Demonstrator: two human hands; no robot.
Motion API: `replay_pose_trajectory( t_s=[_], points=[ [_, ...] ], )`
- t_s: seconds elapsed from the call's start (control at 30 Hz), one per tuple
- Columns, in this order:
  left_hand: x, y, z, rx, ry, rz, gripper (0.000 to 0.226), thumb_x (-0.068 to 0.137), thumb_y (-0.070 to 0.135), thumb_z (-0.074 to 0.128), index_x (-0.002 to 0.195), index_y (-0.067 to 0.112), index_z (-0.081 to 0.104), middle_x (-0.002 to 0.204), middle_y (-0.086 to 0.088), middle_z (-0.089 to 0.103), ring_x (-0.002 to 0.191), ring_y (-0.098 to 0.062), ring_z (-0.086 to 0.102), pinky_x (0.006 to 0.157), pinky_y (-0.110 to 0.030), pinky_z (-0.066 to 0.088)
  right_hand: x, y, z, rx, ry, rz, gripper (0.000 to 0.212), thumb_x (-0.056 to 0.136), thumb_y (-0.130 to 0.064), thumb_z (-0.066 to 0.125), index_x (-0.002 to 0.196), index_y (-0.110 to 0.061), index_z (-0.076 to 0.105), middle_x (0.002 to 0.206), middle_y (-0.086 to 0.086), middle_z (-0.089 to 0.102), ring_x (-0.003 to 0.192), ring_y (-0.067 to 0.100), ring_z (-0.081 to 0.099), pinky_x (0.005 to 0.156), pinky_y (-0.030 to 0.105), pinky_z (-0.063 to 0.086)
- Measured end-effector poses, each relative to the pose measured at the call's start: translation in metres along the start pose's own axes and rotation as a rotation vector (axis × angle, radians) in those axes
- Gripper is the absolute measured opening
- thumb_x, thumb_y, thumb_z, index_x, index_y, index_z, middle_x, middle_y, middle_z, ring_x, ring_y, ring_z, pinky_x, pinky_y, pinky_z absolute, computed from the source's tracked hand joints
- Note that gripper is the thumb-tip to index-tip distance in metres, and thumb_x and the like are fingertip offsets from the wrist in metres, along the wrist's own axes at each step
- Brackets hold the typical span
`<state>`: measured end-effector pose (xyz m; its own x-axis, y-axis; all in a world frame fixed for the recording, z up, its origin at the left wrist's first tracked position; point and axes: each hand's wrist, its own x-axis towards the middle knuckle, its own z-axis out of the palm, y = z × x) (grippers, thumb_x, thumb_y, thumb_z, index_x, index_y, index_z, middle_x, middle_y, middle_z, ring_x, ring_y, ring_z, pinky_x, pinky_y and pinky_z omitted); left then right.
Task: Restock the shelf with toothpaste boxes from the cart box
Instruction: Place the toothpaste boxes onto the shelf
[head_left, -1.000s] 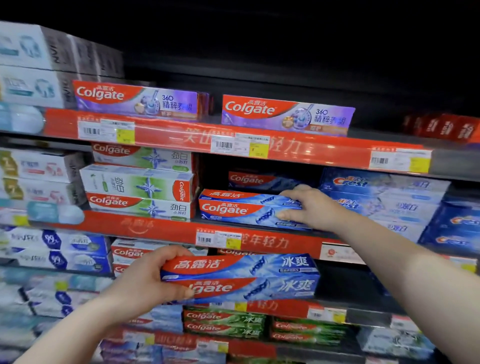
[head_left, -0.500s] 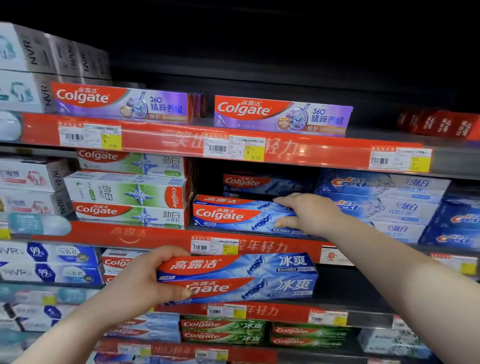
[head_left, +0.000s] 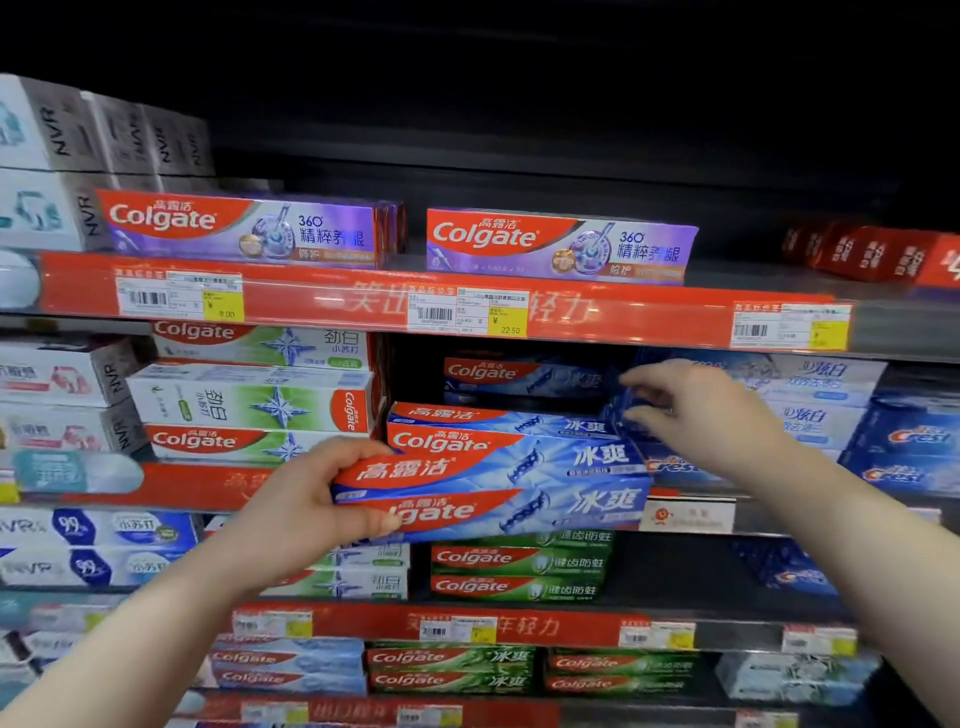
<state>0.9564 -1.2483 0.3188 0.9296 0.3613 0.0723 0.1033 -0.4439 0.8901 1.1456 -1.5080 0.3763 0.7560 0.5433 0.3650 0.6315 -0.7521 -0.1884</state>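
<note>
My left hand (head_left: 306, 512) pinches the near-left end of a blue Colgate toothpaste box (head_left: 498, 493), held level just in front of the middle shelf (head_left: 197, 480). My right hand (head_left: 691, 410) is spread loosely, fingertips on the blurred blue boxes beside the Colgate box (head_left: 498, 434) already lying there. I judge I'm mid-placement: next, slide this box in on top of that one, under the red price rail (head_left: 332, 296). The aisle is dim, and the cart box is out of view.
</note>
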Motion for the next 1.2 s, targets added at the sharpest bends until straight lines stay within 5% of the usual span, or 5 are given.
replay_pose_trajectory(
  t_s=[0.13,0.33,0.63,1.0,1.2],
  points=[
    [0.023,0.027,0.004,0.055,0.035,0.11,0.047,0.068,0.007,0.078,0.102,0.032,0.057,0.101,0.0,0.063,0.086,-0.012,0.063,0.071,-0.023,0.053,-0.025,0.035,-0.009,0.079,0.079,0.122,0.023,0.084,-0.018,0.059,0.107,-0.017,0.064,0.09,0.0,0.061,0.085,0.021,0.056,0.077,0.037,0.047],
    [0.056,0.053,0.012,0.221,0.08,0.175,0.046,0.069,0.01,0.078,0.101,0.031,0.053,0.117,-0.009,0.056,0.1,-0.023,0.058,0.091,-0.037,0.047,-0.052,0.055,-0.008,0.084,0.04,0.185,0.02,0.085,-0.02,0.059,0.104,-0.018,0.066,0.102,0.004,0.068,0.086,0.019,0.06,0.08,0.036,0.048],
    [0.076,0.048,0.015,0.207,0.105,0.035,0.054,0.073,0.007,0.074,0.122,0.019,0.052,0.126,-0.016,0.05,0.103,-0.031,0.059,0.09,-0.044,0.051,-0.065,0.053,-0.003,0.084,-0.044,0.223,0.021,0.086,-0.02,0.056,0.106,-0.02,0.065,0.1,0.0,0.065,0.09,0.017,0.062,0.078,0.032,0.047],
    [0.075,0.047,0.032,0.576,0.303,0.169,0.047,0.085,0.014,0.06,0.131,0.016,0.049,0.137,-0.013,0.04,0.124,-0.03,0.043,0.107,-0.035,0.033,-0.044,0.02,0.017,0.136,-0.096,0.17,0.032,0.085,-0.027,0.059,0.117,-0.02,0.059,0.096,-0.005,0.057,0.084,0.013,0.053,0.078,0.03,0.044],
    [0.055,0.033,0.044,0.409,0.514,0.308,0.054,0.082,0.009,0.062,0.133,0.011,0.044,0.134,-0.013,0.043,0.123,-0.029,0.043,0.102,-0.041,0.038,-0.033,0.003,0.032,0.309,-0.097,0.214,0.048,0.085,-0.022,0.06,0.13,-0.015,0.046,0.115,0.003,0.06,0.087,0.02,0.059,0.082,0.031,0.045]
  ],
)
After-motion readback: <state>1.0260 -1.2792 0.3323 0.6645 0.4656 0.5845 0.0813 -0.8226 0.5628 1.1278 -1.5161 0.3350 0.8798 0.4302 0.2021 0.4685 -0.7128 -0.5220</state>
